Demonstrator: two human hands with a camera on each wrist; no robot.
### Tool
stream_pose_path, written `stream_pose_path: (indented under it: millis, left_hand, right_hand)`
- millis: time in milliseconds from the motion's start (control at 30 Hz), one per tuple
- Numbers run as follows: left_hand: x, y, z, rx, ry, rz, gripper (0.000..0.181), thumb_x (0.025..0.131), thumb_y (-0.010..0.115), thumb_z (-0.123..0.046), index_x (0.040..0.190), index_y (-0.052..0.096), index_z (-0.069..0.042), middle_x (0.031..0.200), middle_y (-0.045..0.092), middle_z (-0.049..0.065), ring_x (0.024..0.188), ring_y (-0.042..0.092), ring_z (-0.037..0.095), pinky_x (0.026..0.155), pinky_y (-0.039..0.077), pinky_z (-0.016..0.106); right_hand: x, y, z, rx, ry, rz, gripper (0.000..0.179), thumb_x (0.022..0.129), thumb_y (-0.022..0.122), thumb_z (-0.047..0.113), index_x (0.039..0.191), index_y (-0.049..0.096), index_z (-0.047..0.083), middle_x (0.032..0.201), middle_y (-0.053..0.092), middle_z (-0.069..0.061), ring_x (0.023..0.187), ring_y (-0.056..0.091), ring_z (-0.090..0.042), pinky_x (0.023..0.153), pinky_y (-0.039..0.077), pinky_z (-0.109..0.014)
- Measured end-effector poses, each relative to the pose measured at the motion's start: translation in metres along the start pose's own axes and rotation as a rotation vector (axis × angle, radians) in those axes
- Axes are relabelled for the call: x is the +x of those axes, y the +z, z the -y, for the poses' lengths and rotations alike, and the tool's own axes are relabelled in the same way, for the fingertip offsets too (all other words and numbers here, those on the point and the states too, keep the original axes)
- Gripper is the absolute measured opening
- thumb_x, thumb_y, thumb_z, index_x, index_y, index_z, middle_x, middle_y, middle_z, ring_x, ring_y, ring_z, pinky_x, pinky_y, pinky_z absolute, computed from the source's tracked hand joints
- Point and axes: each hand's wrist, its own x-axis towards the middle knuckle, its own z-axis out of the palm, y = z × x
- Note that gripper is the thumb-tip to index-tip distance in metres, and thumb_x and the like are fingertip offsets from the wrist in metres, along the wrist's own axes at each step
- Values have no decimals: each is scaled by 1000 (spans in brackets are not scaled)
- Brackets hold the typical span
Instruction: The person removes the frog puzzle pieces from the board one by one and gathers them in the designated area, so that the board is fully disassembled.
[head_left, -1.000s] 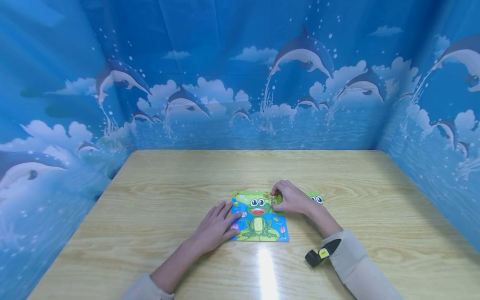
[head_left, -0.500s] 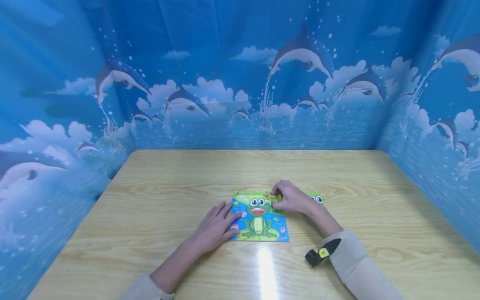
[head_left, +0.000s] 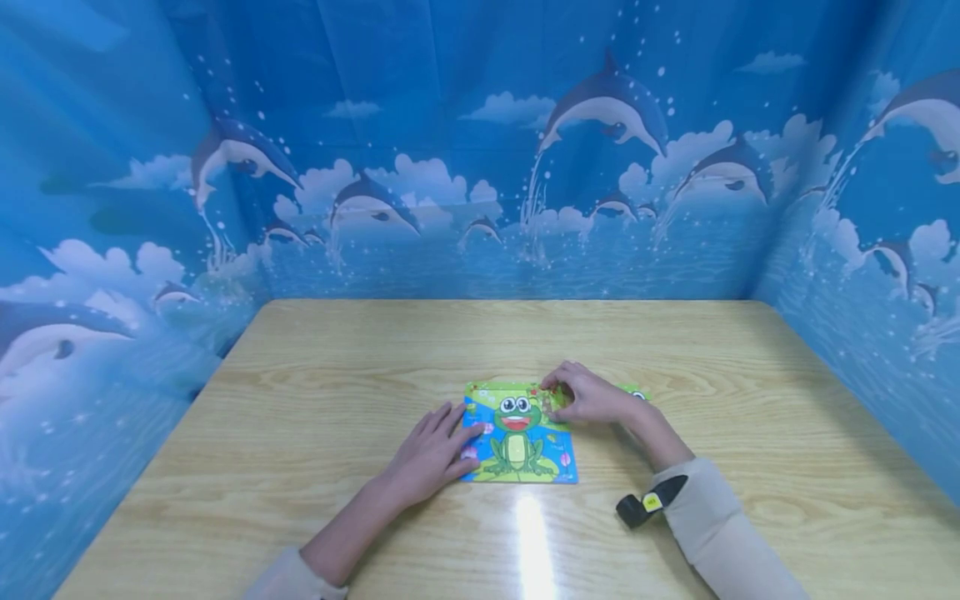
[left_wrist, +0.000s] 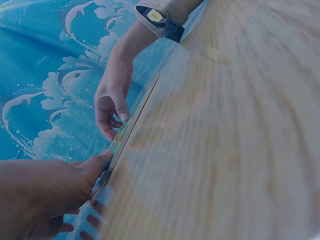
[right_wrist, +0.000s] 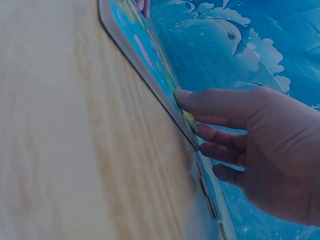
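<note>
A frog jigsaw puzzle (head_left: 516, 450) lies flat on the table, its blue and green picture facing up. My left hand (head_left: 431, 454) rests along its left edge with fingers spread; the thumb (left_wrist: 102, 159) presses on the border in the left wrist view. At the upper right corner my right hand (head_left: 592, 396) has thumb and fingertips curled round a small green puzzle piece (head_left: 557, 398), low over the board. In the right wrist view the thumb (right_wrist: 187, 98) touches the picture's surface and the other fingers stay at the board's edge. The piece is largely covered by the fingers.
More green puzzle pieces (head_left: 636, 392) with a printed frog eye lie right of the board, partly behind the right wrist. A black wrist device (head_left: 637, 508) sticks out from the right cuff. Dolphin-print curtains (head_left: 480, 150) enclose the wooden table (head_left: 360, 350) on three sides.
My right hand and forearm have shifted slightly right, hiding more of the frog-eye pieces. The left hand and the board have stayed in place.
</note>
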Motion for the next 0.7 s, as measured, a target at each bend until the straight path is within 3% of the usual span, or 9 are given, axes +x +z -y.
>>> stream_pose_path:
  millis: [367,700]
  left_hand:
    - [0,-1,-1,-2,7,-6,51,94,47,-43,137,44,-18,145,25,20,132,20,40,103,20,55]
    - [-1,-1,-2,-10,5,-2,50,94,47,-42,137,44,-18,145,25,20,132,19,40,104,19,55]
  right_hand:
    - [1,1,2,-13,24,-18,41,75,76,22,110,61,8,99,51,1,89,47,-15,78,44,-32]
    - [2,1,3,-64,-14,-57,39,73,75,21,108,63,9,99,53,1,87,49,-14,76,45,-31]
